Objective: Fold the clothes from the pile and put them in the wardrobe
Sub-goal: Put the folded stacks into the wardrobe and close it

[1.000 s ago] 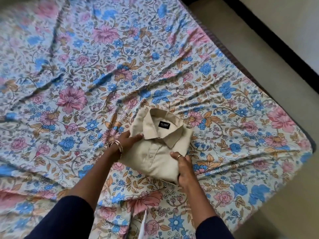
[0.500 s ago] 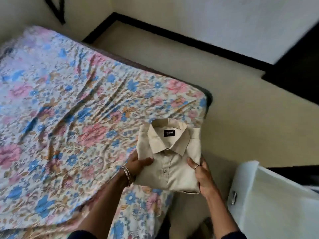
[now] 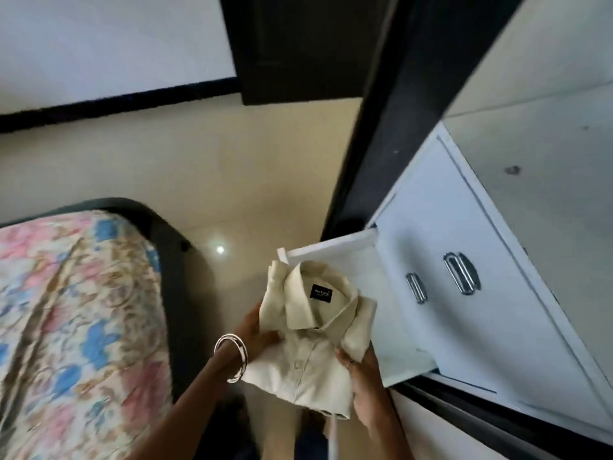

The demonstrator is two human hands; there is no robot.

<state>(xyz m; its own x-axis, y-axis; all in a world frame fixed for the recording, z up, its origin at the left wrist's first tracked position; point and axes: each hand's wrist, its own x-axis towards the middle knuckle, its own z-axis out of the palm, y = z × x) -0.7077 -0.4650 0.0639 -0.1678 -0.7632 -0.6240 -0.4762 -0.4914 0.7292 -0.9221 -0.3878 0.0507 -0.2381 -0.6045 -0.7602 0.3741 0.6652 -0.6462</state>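
**Folded shirt carried to the open wardrobe drawer**

A folded cream shirt [image 3: 308, 340] is held in the air between both hands, collar up and away from the person, its long axis running from about 6 o'clock at the hem to 12 o'clock at the collar. The left hand [image 3: 257, 332] grasps the shirt's left edge, fingers tucked under and thumb on top, with bangles [image 3: 232, 358] on the wrist. The right hand [image 3: 360, 376] grasps the right edge near the folded sleeve, fingers curled round it from below.

The relation that matters: the white drawer [image 3: 331, 247] of the wardrobe [image 3: 497, 293] stands pulled out at about 1 to 2 o'clock from the shirt, and the collar end already overlaps the drawer's near corner in the view. The right hand is the nearer one to the opening. The likely next move is a short carry forward and to the right, then lowering the shirt flat into the drawer; how deep the drawer is, or whether anything already lies in it, cannot be made out.

The drawer's front rim lies just past the collar, so the shirt would need to clear it. Two metal handles [image 3: 461, 273] sit on the wardrobe front at 2 o'clock. The bed [image 3: 76, 310], with its flowered sheet, lies at 9 o'clock, well apart, with bare floor [image 3: 232, 180] between.
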